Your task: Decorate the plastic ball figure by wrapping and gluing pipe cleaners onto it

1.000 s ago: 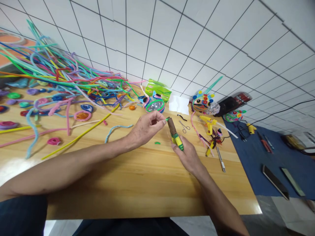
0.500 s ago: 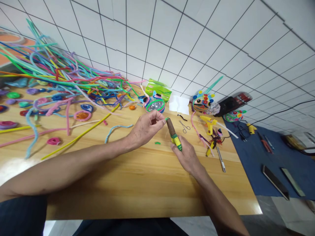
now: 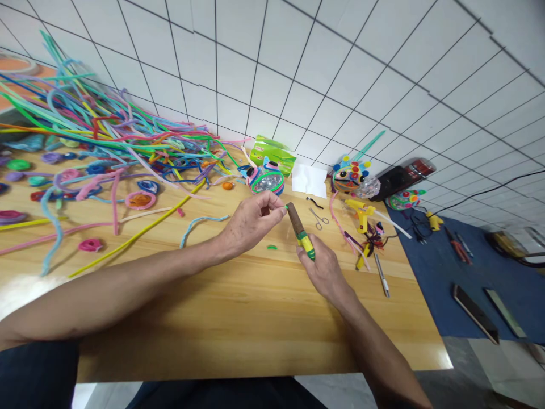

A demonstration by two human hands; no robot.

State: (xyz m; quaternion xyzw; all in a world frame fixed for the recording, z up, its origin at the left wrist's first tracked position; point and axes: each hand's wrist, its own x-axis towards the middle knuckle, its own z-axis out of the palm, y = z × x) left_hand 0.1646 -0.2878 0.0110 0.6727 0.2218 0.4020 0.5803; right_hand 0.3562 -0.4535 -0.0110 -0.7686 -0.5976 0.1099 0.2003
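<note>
My right hand (image 3: 321, 264) is wrapped round the yellow and green handle of a tool (image 3: 305, 243) with a brown, worn upper part pointing up and left. At its tip, my left hand (image 3: 259, 218) pinches a tiny green piece (image 3: 286, 207) between thumb and forefinger. Below the left fingertips a short green piece (image 3: 272, 247) lies on the wooden table. Small scissors (image 3: 318, 218) and a short black strip (image 3: 314, 203) rest just beyond the tool. A blue fuzzy stem (image 3: 200, 223) lies left of my left hand.
Colourful fuzzy stems (image 3: 128, 136) heap at the back left. Decorated clear ornaments (image 3: 267, 180), white paper (image 3: 309, 180) and a green packet (image 3: 272, 152) stand near the tiled wall. To the right are a yellow glue gun (image 3: 360, 213), a pen-like cutter (image 3: 382, 275) and a phone (image 3: 476, 313).
The view has shifted very slightly. Both hands keep nearly the same position and grip, with the green piece still at the tool's tip.
</note>
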